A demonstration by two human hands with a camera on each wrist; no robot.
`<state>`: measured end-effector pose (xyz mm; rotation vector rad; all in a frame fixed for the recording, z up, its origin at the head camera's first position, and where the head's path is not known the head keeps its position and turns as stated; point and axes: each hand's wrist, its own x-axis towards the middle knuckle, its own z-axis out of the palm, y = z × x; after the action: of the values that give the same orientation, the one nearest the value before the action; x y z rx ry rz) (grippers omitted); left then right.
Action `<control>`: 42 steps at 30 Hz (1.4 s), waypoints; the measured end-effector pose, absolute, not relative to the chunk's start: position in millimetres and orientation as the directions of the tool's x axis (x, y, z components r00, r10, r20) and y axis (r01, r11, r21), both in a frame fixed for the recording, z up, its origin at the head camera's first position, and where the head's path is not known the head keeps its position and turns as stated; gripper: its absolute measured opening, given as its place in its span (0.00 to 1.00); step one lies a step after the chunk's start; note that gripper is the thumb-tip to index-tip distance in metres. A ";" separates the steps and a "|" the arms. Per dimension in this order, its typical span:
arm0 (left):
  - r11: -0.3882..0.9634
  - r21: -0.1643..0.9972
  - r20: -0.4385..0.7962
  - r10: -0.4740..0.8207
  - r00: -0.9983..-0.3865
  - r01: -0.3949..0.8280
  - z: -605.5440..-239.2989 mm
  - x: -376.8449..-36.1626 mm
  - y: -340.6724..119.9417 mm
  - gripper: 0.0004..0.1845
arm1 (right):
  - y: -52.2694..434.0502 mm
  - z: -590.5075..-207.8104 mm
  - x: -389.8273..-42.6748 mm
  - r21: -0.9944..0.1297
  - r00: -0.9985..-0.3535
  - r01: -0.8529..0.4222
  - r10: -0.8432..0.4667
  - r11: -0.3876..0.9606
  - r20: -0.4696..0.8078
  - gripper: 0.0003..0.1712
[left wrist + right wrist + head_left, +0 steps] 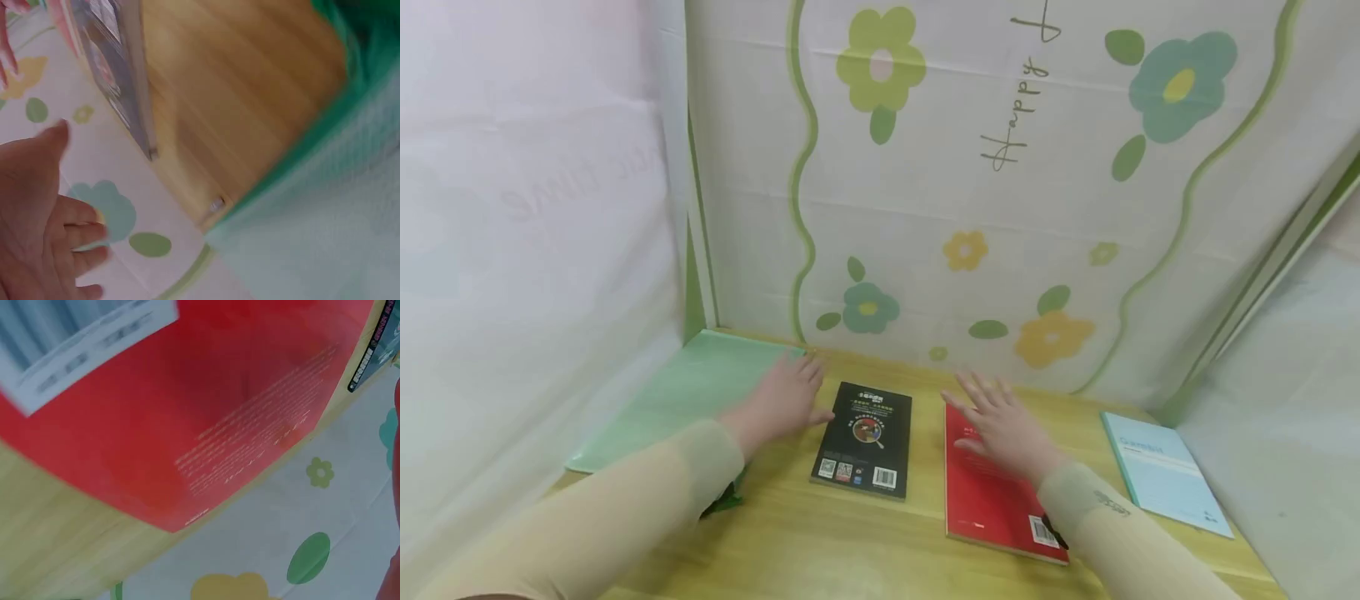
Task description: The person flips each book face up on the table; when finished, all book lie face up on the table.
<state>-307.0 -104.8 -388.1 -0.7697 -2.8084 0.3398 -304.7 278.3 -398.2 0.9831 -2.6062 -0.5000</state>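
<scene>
— Watching both hands from here: my left hand (780,402) lies flat, fingers straight, beside the black book (862,439); my right hand (1002,427) rests spread on the red book (992,487).

— Risks?

— I'd judge the red book could skid on the tabletop (850,542) under a flat palm, or nudge the black book. Neither is gripped.

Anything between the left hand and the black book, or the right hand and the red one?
Nothing visible. The left hand sits just left of the black book, bare table between them. The right hand is already over the red book.
</scene>
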 end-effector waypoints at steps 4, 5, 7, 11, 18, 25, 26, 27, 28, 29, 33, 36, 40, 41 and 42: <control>0.910 -0.014 0.086 0.415 -0.906 0.415 -392.1 -292.4 -100.4 0.27 | 265.7 -399.3 -308.0 0.371 -0.692 -0.603 -0.694 0.707 0.197 0.47; 0.919 0.080 0.058 0.381 -0.923 0.385 -393.1 -289.6 -99.2 0.24 | 262.4 -400.0 -309.0 0.363 -0.688 -0.608 -0.697 0.706 0.203 0.46; 0.918 0.245 -0.003 0.321 -0.947 0.311 -394.4 -285.0 -97.2 0.19 | 255.7 -401.6 -311.2 0.343 -0.685 -0.618 -0.698 0.708 0.208 0.45; 0.877 0.457 -0.117 0.226 -0.967 0.150 -396.5 -277.1 -94.2 0.21 | 241.1 -406.6 -318.2 0.330 -0.709 -0.606 -0.680 0.724 0.188 0.45; 0.786 0.618 -0.252 0.195 -0.948 -0.002 -401.9 -262.2 -96.9 0.20 | 209.0 -419.9 -333.4 0.276 -0.729 -0.617 -0.667 0.737 0.153 0.42; 0.713 0.694 -0.316 0.176 -0.932 -0.101 -404.6 -255.4 -100.0 0.15 | 183.9 -427.4 -341.8 0.182 -0.812 -0.560 -0.579 0.808 0.071 0.38; 0.697 0.709 -0.319 0.176 -0.931 -0.111 -405.1 -255.3 -100.3 0.17 | 182.9 -429.1 -343.5 0.177 -0.818 -0.555 -0.572 0.813 0.064 0.38; 0.683 0.721 -0.321 0.177 -0.931 -0.119 -405.6 -255.2 -100.7 0.18 | 182.4 -430.5 -345.1 0.165 -0.822 -0.552 -0.567 0.817 0.060 0.37; 0.668 0.734 -0.319 0.177 -0.931 -0.124 -406.1 -255.0 -100.9 0.17 | 182.4 -432.0 -346.7 0.145 -0.826 -0.549 -0.561 0.823 0.059 0.37; 0.652 0.747 -0.320 0.176 -0.931 -0.133 -406.5 -254.5 -101.1 0.17 | 182.6 -433.1 -348.2 0.122 -0.830 -0.546 -0.555 0.829 0.062 0.36; 0.582 0.797 -0.315 0.175 -0.933 -0.160 -409.0 -249.1 -101.7 0.16 | 183.3 -436.7 -352.8 -0.002 -0.850 -0.522 -0.520 0.853 0.085 0.37; 0.532 0.830 -0.305 0.179 -0.936 -0.169 -410.0 -243.6 -100.5 0.16 | 184.6 -438.1 -355.0 -0.081 -0.870 -0.492 -0.485 0.867 0.085 0.38; 0.495 0.850 -0.296 0.169 -0.940 -0.178 -409.8 -237.2 -97.9 0.16 | 185.4 -438.9 -356.8 -0.166 -0.899 -0.437 -0.436 0.884 0.043 0.39; 0.486 0.855 -0.294 0.163 -0.942 -0.183 -410.2 -236.3 -97.4 0.16 | 185.3 -439.0 -357.2 -0.187 -0.903 -0.427 -0.428 0.885 0.036 0.39; 0.477 0.859 -0.294 0.157 -0.943 -0.188 -410.3 -235.6 -97.2 0.17 | 185.0 -439.0 -357.5 -0.210 -0.908 -0.415 -0.419 0.885 0.027 0.39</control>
<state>-235.6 -97.2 -410.3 0.0321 -2.9753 -1.8065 -357.5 185.0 -439.0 0.6788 -3.0690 0.3352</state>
